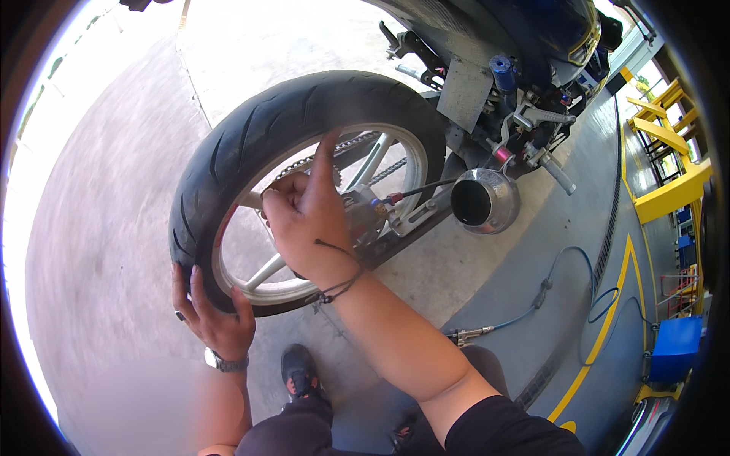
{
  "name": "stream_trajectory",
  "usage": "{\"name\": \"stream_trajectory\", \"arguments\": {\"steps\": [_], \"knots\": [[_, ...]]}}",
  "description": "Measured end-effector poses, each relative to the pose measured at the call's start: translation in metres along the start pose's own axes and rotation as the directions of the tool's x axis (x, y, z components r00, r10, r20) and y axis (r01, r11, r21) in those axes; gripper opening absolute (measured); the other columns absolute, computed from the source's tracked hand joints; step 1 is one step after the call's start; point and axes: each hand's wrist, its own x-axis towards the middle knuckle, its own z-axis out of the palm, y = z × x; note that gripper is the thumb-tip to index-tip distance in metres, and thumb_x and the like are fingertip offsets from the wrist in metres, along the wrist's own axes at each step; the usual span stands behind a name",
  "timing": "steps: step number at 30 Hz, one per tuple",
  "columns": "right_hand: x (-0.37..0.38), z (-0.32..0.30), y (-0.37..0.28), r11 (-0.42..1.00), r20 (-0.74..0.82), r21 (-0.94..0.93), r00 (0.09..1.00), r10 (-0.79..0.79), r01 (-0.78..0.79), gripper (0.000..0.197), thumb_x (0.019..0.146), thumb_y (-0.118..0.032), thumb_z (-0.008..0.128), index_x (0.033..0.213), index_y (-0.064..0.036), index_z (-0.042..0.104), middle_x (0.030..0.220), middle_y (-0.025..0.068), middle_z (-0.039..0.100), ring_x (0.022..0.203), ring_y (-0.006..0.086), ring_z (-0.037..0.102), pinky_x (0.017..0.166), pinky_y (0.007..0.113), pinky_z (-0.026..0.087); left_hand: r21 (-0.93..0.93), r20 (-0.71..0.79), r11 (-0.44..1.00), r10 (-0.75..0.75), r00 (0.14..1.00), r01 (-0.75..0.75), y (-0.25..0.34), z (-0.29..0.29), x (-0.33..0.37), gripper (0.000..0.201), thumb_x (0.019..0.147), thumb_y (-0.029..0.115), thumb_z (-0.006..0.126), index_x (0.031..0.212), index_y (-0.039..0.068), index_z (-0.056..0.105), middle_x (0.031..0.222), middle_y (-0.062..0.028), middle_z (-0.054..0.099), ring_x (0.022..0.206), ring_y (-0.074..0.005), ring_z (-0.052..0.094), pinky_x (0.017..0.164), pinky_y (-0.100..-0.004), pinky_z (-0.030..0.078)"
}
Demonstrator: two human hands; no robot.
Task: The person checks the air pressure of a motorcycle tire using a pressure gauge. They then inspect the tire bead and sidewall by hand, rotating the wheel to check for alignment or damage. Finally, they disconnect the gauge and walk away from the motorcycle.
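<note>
"Wheel (266,272) first, then. Where do we have it in the head view?"

"Left of centre, mounted on the motorcycle (547,34), its near face tipped toward us. Its outline runs long from lower left to upper right, and our hands meet it at two separate places."

"Which of them is nearer the hub?"

"Our right hand (303,228), we judge; it overlaps the middle of the wheel. Our left hand (217,325) is out at the lower-left edge, on the tyre (220,144), so the tyre rises up and to the right from it. As we see it, that split matters most: one hand at the edge, one near the centre."

"And how do they stand?"

"The left spans the tyre, holding it with fingers and thumb spread wide. The right has some fingers curled in and one stretched up toward the rim (289,290); whether that fingertip touches, or whether the curled fingers hold anything, we cannot tell."

"What else is lost to us?"

"The right hand covers part of the hub and spokes. The chain (389,170) shows only in stretches behind the wheel, the motorcycle's front is cut off, and a pale blur swallows part of our left forearm."
</note>
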Motion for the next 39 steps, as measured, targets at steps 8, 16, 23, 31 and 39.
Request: {"name": "stream_trajectory", "arguments": {"steps": [8, 16, 23, 31, 39], "knots": [[-0.063, -0.029, -0.003, 0.911, 0.44, -0.17, 0.856, -0.272, 0.377, 0.062, 0.086, -0.012, 0.064, 0.144, -0.0063, 0.042, 0.111, 0.0148, 0.06, 0.085, 0.0285, 0.067, 0.073, 0.038, 0.055, -0.019, -0.018, 1.0, 0.018, 1.0, -0.018, -0.006, 0.006, -0.002, 0.059, 0.083, 0.016, 0.062, 0.137, -0.003, 0.047, 0.144, -0.0286, 0.04, 0.131, -0.0457, 0.043, 0.107, -0.052, 0.037], [-0.151, -0.084, 0.061, 0.979, 0.581, -0.202, 0.805, 0.12, -0.001, 0.036, 0.088, -0.012, 0.064, 0.122, -0.0019, 0.061, 0.105, 0.0118, 0.062, 0.084, 0.0244, 0.066, 0.077, 0.035, 0.054, -0.003, -0.004, 1.0, 0.026, 1.0, -0.026, -0.007, 0.004, -0.002, 0.061, 0.085, 0.012, 0.062, 0.141, 0.0, 0.044, 0.147, -0.0245, 0.039, 0.135, -0.0411, 0.041, 0.108, -0.0496, 0.038], [-0.14, -0.112, 0.093, 0.958, 0.407, -0.286, 0.909, 0.089, 0.034, 0.027, 0.089, -0.008, 0.063, 0.116, -0.0006, 0.063, 0.095, 0.0089, 0.065, 0.078, 0.0179, 0.066, 0.074, 0.031, 0.054, -0.03, 0.0, 0.999, 0.022, 1.0, -0.022, -0.006, 0.004, -0.002, 0.06, 0.085, 0.011, 0.062, 0.141, 0.0, 0.044, 0.148, -0.024, 0.038, 0.136, -0.0408, 0.04, 0.108, -0.0487, 0.038], [-0.129, -0.127, 0.089, 0.951, 0.28, -0.306, 0.959, 0.049, 0.041, 0.024, 0.089, -0.006, 0.064, 0.111, 0.0009, 0.064, 0.094, 0.0105, 0.066, 0.079, 0.0186, 0.066, 0.074, 0.03, 0.054, -0.058, -0.007, 0.998, 0.018, 1.0, -0.018, -0.008, 0.007, -0.006, 0.056, 0.084, 0.011, 0.062, 0.138, 0.002, 0.05, 0.149, -0.0233, 0.037, 0.138, -0.0405, 0.038, 0.111, -0.0487, 0.034], [-0.133, -0.124, 0.097, 0.928, 0.258, -0.348, 0.965, -0.042, 0.133, 0.023, 0.088, -0.009, 0.064, 0.109, -0.0001, 0.064, 0.1, 0.0133, 0.064, 0.088, 0.0258, 0.065, 0.079, 0.033, 0.053, -0.033, 0.025, 0.999, 0.015, 1.0, -0.015, -0.003, 0.005, -0.004, 0.053, 0.082, 0.013, 0.063, 0.134, 0.003, 0.054, 0.148, -0.0262, 0.035, 0.136, -0.0431, 0.038, 0.111, -0.0497, 0.033]]}}
